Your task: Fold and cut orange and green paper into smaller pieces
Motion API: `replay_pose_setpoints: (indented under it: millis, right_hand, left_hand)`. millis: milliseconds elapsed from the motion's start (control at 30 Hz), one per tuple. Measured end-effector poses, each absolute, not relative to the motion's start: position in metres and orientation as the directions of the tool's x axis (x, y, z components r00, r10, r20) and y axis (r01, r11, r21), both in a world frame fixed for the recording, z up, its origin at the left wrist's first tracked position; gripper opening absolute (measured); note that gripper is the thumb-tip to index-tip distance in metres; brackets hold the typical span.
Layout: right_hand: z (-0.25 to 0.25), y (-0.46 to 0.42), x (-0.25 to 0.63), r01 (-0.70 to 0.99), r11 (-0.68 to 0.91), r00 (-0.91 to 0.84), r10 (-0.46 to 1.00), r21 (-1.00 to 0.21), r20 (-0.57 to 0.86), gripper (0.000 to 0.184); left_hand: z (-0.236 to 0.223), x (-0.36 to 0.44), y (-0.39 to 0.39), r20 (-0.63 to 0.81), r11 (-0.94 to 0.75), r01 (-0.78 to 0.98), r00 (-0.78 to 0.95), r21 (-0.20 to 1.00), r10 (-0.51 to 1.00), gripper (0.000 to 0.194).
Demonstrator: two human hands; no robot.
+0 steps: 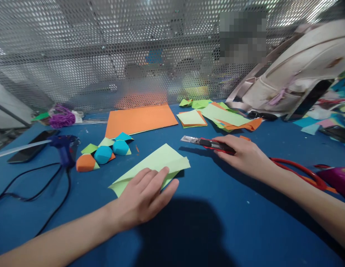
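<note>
My left hand point(146, 194) lies on a folded sheet of light green paper point(158, 157), its fingers stretched out and pressing on the folded edge. The paper's two outer corners stick out past the hand, and its lower part is partly hidden beneath my palm. To the right, my right hand point(241, 154) is closed around a red and black utility knife point(204, 142). The knife's metal tip points left, just above the blue table and apart from the green paper.
Folded orange, green and blue paper pieces point(103, 154) sit left of the paper, near a blue glue gun point(63, 150) with a black cord. Behind are an orange sheet point(141, 120), stacked paper squares point(192, 118) and a perforated metal panel point(105, 70). Red-handled scissors point(303, 167) lie right, a backpack point(297, 70) beyond.
</note>
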State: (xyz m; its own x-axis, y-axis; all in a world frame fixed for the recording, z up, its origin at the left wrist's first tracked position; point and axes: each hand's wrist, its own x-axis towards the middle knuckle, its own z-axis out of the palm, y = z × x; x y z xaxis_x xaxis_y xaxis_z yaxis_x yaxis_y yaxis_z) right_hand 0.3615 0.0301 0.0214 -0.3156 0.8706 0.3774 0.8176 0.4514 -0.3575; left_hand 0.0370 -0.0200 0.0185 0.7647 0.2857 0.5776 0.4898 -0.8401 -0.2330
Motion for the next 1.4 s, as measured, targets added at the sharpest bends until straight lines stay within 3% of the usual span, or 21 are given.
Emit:
replay_pose_setpoints:
  millis: [300,633,733,833,933,1000,1167,1400]
  right_hand:
    - [0.006,0.042,0.373,0.787,0.533,-0.457,0.842,-0.310,0.288,0.039]
    - [0.018,0.045,0.378,0.762,0.580,-0.570,0.812,-0.290,0.125,0.047]
    - [0.023,0.045,0.378,0.762,0.571,-0.572,0.815,-0.306,0.096,0.044]
    - [0.025,0.046,0.381,0.736,0.581,-0.586,0.804,-0.347,0.104,0.036]
    - [0.023,0.049,0.386,0.681,0.602,-0.613,0.780,-0.416,0.124,0.035]
    - [0.020,0.051,0.389,0.658,0.600,-0.620,0.775,-0.456,0.125,0.035]
    - [0.017,0.053,0.394,0.652,0.569,-0.607,0.788,-0.502,0.104,0.038]
    - [0.018,0.052,0.396,0.642,0.564,-0.616,0.783,-0.520,0.089,0.038]
  left_hand:
    - [0.011,0.026,0.000,0.586,-0.806,0.592,0.648,0.016,0.487,0.057]
    - [0.024,0.033,0.013,0.685,-0.766,0.641,0.581,-0.052,0.439,0.052]
    - [0.026,0.031,0.017,0.572,-0.844,0.530,0.718,-0.082,0.396,0.044]
    - [0.030,0.028,0.023,0.296,-0.902,0.432,0.865,-0.030,0.404,0.035]
    - [0.036,0.025,0.030,0.027,-0.877,0.475,0.878,0.076,0.478,0.048]
    - [0.039,0.022,0.034,-0.067,-0.845,0.517,0.856,0.136,0.512,0.055]
    - [0.034,0.019,0.040,-0.160,-0.802,0.571,0.820,0.177,0.549,0.060]
    - [0.022,0.016,0.042,-0.139,-0.818,0.553,0.833,0.157,0.536,0.060]
